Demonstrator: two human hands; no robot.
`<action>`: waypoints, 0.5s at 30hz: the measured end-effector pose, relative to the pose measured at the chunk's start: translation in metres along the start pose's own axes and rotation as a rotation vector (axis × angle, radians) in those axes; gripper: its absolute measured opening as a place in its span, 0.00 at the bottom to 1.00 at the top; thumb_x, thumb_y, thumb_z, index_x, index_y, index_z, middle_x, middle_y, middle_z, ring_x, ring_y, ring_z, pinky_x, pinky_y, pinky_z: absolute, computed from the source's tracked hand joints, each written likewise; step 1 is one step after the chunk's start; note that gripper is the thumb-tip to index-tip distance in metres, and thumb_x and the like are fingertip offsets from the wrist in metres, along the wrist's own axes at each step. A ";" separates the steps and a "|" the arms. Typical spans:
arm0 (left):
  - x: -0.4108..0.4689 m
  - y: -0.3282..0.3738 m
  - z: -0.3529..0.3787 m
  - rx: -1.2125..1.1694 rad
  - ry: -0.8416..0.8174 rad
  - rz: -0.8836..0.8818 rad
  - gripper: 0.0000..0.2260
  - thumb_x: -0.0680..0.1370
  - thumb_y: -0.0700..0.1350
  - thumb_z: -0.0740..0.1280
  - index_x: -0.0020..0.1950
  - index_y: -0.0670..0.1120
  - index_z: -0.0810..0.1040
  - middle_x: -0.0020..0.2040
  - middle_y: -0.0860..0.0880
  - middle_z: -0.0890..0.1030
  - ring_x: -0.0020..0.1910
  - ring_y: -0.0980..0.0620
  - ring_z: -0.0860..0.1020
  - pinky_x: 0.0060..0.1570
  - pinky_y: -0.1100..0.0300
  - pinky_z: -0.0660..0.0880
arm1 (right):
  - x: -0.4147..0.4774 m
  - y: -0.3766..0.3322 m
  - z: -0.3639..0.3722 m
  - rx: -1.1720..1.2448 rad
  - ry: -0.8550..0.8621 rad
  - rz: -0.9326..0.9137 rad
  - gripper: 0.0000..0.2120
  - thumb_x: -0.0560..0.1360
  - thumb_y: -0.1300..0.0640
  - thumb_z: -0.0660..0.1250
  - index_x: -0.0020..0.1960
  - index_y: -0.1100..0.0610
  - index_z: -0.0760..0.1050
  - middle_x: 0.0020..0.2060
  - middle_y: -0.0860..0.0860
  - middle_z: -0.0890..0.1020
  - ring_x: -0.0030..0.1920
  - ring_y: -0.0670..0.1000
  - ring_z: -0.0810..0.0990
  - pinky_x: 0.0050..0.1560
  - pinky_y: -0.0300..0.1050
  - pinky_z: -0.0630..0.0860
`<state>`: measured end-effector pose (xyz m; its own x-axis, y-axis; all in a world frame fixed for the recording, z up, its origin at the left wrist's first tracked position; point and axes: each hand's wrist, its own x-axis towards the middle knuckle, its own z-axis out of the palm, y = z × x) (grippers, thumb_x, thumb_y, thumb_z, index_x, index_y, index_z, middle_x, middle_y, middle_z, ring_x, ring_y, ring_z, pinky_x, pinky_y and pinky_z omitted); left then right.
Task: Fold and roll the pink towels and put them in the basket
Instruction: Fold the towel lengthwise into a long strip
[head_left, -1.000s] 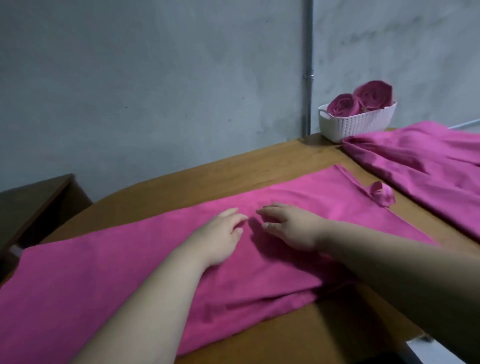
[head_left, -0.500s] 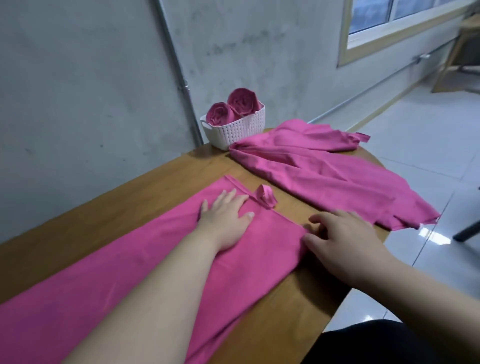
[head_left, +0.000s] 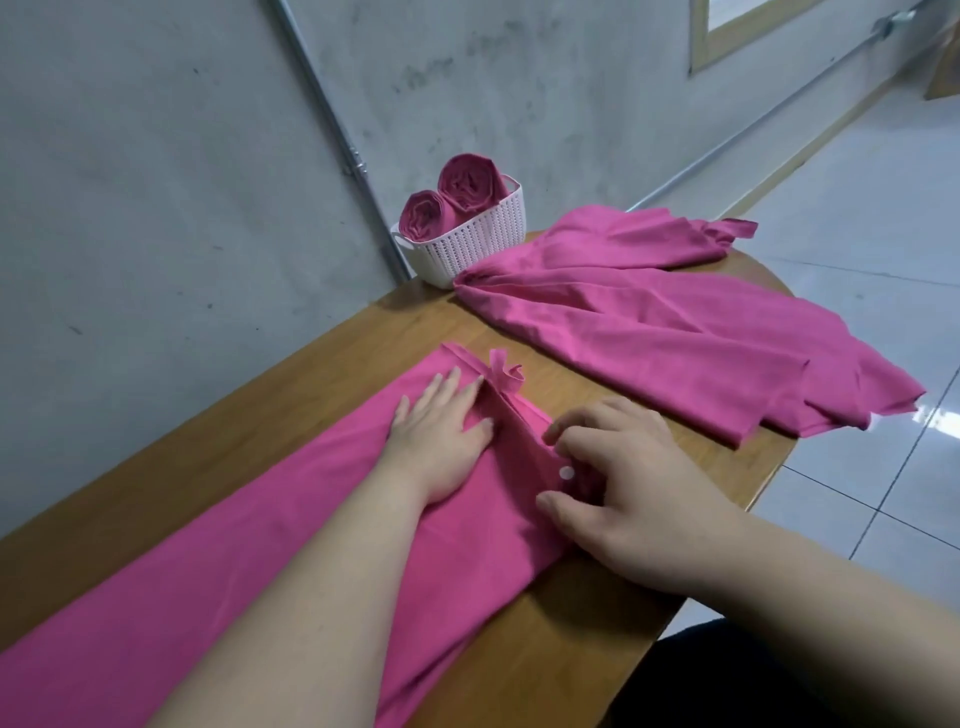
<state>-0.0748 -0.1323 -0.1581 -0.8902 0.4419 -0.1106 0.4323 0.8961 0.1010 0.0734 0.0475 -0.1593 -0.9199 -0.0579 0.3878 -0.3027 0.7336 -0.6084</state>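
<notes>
Pink towel (head_left: 260, 545): left hand (head_left: 441, 431) spread flat, right hand (head_left: 639, 493) fingers (head_left: 582, 418) pinching its end; uneven pinch risks skewed roll.

We see a folded pink towel (head_left: 260, 545) flat along the table (head_left: 322, 364), a loose towel (head_left: 649, 322) beyond, two rolled towels (head_left: 470, 182) in the corner basket (head_left: 478, 239).

Working your folded towel (head_left: 291, 530)
Your left hand (head_left: 441, 436) presses it flat; right hand (head_left: 639, 499) pinches its end; 2 rolls (head_left: 470, 182) in basket (head_left: 478, 239).
</notes>
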 end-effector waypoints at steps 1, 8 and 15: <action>0.000 0.000 0.000 0.000 0.000 -0.002 0.27 0.84 0.59 0.52 0.82 0.57 0.48 0.83 0.52 0.46 0.81 0.53 0.44 0.79 0.46 0.41 | 0.000 0.000 -0.001 0.008 -0.016 -0.028 0.13 0.67 0.39 0.66 0.38 0.47 0.69 0.44 0.42 0.78 0.52 0.46 0.73 0.57 0.51 0.68; 0.002 0.000 -0.004 -0.093 -0.018 -0.006 0.25 0.84 0.59 0.52 0.81 0.59 0.52 0.83 0.53 0.48 0.81 0.54 0.45 0.79 0.49 0.41 | 0.018 0.014 -0.024 0.803 -0.165 0.182 0.09 0.67 0.54 0.75 0.35 0.54 0.75 0.30 0.48 0.76 0.33 0.47 0.74 0.34 0.43 0.70; 0.004 -0.005 -0.011 -0.152 -0.087 0.005 0.23 0.85 0.57 0.50 0.81 0.59 0.52 0.83 0.52 0.47 0.81 0.54 0.43 0.79 0.47 0.39 | 0.026 0.018 -0.028 1.063 -0.265 0.257 0.05 0.67 0.60 0.73 0.38 0.55 0.77 0.35 0.54 0.79 0.36 0.52 0.78 0.40 0.45 0.75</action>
<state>-0.0818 -0.1352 -0.1486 -0.8693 0.4545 -0.1942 0.4044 0.8799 0.2494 0.0506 0.0781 -0.1407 -0.9712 -0.2233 0.0835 -0.0388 -0.1975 -0.9795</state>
